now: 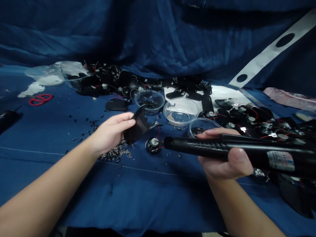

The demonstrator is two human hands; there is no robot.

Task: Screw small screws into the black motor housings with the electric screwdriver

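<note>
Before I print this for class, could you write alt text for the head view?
A left hand holds a curved black plastic piece; the right hand holds an electric screwdriver. Loose screws lie on blue cloth near clear plastic bowls.

Left hand (pixel 110 133) pinching, right hand (pixel 224 168) gripping (seemingly palm-up)
</note>
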